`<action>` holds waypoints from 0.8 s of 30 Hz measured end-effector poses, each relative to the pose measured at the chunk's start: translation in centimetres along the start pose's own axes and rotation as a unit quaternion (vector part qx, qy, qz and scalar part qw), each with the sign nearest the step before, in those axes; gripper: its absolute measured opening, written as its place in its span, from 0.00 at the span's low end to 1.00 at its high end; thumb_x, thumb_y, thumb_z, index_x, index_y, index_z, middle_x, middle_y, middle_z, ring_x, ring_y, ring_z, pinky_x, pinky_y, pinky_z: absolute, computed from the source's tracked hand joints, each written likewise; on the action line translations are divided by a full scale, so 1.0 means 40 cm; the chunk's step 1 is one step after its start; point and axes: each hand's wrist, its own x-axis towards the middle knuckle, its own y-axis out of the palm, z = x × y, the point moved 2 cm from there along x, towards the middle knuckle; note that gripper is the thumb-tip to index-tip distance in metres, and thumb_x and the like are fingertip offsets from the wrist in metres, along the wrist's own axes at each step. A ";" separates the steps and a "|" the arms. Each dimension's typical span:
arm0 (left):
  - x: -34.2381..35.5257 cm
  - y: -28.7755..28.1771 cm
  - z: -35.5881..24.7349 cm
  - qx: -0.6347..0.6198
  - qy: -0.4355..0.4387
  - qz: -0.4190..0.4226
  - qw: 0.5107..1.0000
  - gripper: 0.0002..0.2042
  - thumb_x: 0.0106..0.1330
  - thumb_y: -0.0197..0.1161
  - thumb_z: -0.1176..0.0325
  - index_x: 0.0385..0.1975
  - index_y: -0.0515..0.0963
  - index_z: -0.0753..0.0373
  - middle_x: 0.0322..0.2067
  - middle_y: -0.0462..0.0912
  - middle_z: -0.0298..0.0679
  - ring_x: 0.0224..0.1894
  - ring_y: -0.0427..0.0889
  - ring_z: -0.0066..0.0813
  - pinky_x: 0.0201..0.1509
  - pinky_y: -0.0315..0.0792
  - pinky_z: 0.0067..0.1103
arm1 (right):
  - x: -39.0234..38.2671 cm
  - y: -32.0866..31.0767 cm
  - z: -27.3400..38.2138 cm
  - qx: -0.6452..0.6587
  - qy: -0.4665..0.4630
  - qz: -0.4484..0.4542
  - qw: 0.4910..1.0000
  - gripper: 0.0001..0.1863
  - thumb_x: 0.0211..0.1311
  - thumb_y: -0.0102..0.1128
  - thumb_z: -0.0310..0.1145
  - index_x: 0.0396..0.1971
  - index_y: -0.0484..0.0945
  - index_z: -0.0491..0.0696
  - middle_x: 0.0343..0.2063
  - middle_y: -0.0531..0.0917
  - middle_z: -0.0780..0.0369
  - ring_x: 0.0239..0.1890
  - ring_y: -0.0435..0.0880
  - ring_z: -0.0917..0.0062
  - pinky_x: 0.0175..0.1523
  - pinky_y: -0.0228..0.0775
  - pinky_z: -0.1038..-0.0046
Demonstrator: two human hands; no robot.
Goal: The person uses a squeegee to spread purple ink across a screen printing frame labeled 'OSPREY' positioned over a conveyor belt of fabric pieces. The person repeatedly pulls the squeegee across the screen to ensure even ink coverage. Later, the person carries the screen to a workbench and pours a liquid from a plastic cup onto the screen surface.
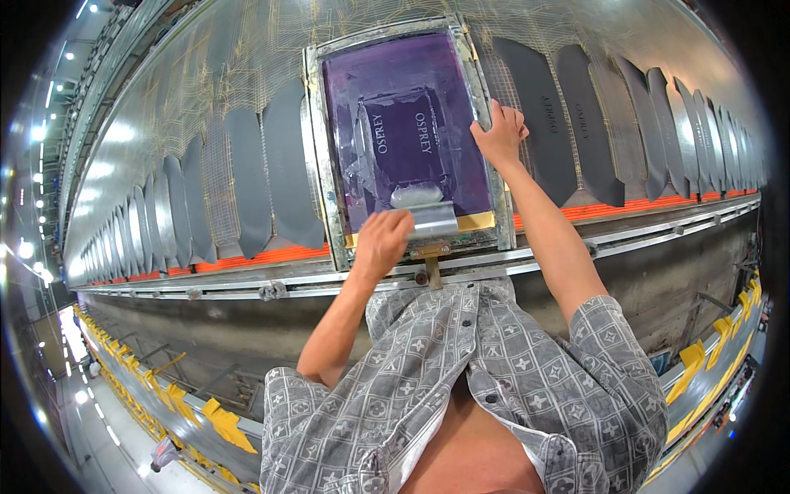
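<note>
A screen-printing frame [316, 148] with a purple mesh [403, 66] lies on the long metal table [181, 58]. The mesh has a printed lettering stencil inside a smeared rectangle. My left hand [384, 239] is closed on a metal squeegee [434, 219] at the lower part of the screen, just below a pale grey blob of ink [416, 194]. My right hand [502, 136] grips the frame's upper right side, fingers curled over its rail. Dark grey cut pieces [280, 173] lie flat along the table on both sides of the frame, some to the right bearing lettering.
A metal rail [559, 255] runs along the near edge beside an orange strip [576, 208], close to my waist. A lower parallel table at both bottom corners carries yellow pieces [226, 424]. A co-worker [164, 453] is at the bottom left.
</note>
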 end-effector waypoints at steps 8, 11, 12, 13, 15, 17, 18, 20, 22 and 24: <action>0.109 0.026 0.055 0.002 0.009 -0.014 1.000 0.18 0.48 0.63 0.82 0.41 0.80 0.63 0.42 0.86 0.40 0.39 0.83 0.38 0.40 0.74 0.32 | -0.006 -0.037 -0.025 0.017 0.003 -0.006 1.000 0.39 0.56 0.67 0.47 0.66 0.70 0.46 0.55 0.74 0.58 0.64 0.61 0.63 0.64 0.46 0.51; 0.246 0.023 0.183 0.015 0.013 -0.033 0.999 0.11 0.55 0.65 0.77 0.38 0.81 0.59 0.36 0.86 0.38 0.38 0.83 0.39 0.40 0.76 0.32 | -0.013 -0.036 -0.022 -0.044 -0.003 -0.023 0.999 0.40 0.56 0.67 0.50 0.66 0.70 0.46 0.58 0.72 0.58 0.66 0.58 0.62 0.65 0.44 0.50; 0.292 0.012 0.212 -0.016 -0.002 -0.037 0.999 0.10 0.54 0.67 0.76 0.36 0.82 0.59 0.35 0.86 0.38 0.37 0.84 0.40 0.40 0.76 0.33 | -0.022 -0.051 -0.004 -0.051 -0.020 -0.055 0.997 0.39 0.57 0.67 0.52 0.65 0.71 0.46 0.57 0.74 0.58 0.65 0.61 0.62 0.66 0.46 0.51; 0.346 -0.003 0.243 -0.043 -0.017 -0.049 0.998 0.09 0.52 0.69 0.75 0.34 0.82 0.58 0.33 0.86 0.38 0.36 0.84 0.42 0.40 0.77 0.34 | -0.002 -0.079 0.033 -0.057 -0.043 -0.092 0.993 0.39 0.58 0.68 0.54 0.64 0.73 0.46 0.57 0.76 0.58 0.65 0.63 0.63 0.66 0.48 0.52; 0.424 -0.024 0.295 -0.068 -0.054 -0.009 0.996 0.11 0.53 0.75 0.70 0.35 0.84 0.62 0.31 0.86 0.41 0.34 0.85 0.47 0.39 0.77 0.35 | 0.064 -0.127 0.093 0.032 -0.111 -0.074 0.991 0.37 0.58 0.67 0.57 0.61 0.77 0.46 0.53 0.80 0.58 0.62 0.70 0.64 0.66 0.52 0.56; 0.494 -0.038 0.346 -0.071 -0.066 0.042 0.994 0.12 0.52 0.76 0.69 0.35 0.84 0.63 0.29 0.86 0.43 0.32 0.85 0.47 0.38 0.76 0.35 | 0.165 -0.165 0.158 0.222 -0.189 0.037 0.956 0.35 0.59 0.67 0.60 0.57 0.81 0.47 0.49 0.85 0.59 0.59 0.77 0.65 0.66 0.56 0.60; 0.523 -0.047 0.366 -0.081 -0.091 0.078 0.989 0.12 0.52 0.76 0.68 0.36 0.85 0.63 0.28 0.85 0.44 0.31 0.84 0.47 0.37 0.76 0.35 | 0.210 -0.188 0.221 0.240 -0.224 0.082 0.941 0.27 0.62 0.67 0.54 0.51 0.85 0.47 0.44 0.88 0.58 0.50 0.84 0.63 0.65 0.64 0.65; 0.584 -0.051 0.395 -0.104 -0.133 0.145 0.975 0.13 0.52 0.77 0.67 0.36 0.85 0.62 0.26 0.85 0.46 0.29 0.84 0.46 0.36 0.75 0.34 | 0.264 -0.159 0.285 0.122 -0.271 0.138 0.945 0.24 0.61 0.68 0.52 0.46 0.86 0.47 0.42 0.88 0.58 0.47 0.85 0.62 0.62 0.66 0.62; 0.602 -0.044 0.415 -0.117 -0.162 0.152 0.968 0.13 0.52 0.78 0.66 0.36 0.86 0.62 0.25 0.84 0.47 0.28 0.83 0.46 0.35 0.75 0.33 | 0.312 -0.138 0.324 0.017 -0.282 0.222 0.933 0.20 0.60 0.70 0.48 0.42 0.86 0.47 0.39 0.88 0.57 0.46 0.85 0.61 0.59 0.68 0.61; 0.601 -0.040 0.432 -0.099 -0.174 0.164 0.966 0.14 0.52 0.78 0.66 0.39 0.86 0.60 0.26 0.85 0.46 0.28 0.83 0.46 0.35 0.75 0.33 | 0.337 -0.113 0.348 -0.070 -0.257 0.334 0.904 0.17 0.57 0.71 0.44 0.37 0.85 0.47 0.36 0.88 0.56 0.45 0.84 0.60 0.57 0.68 0.60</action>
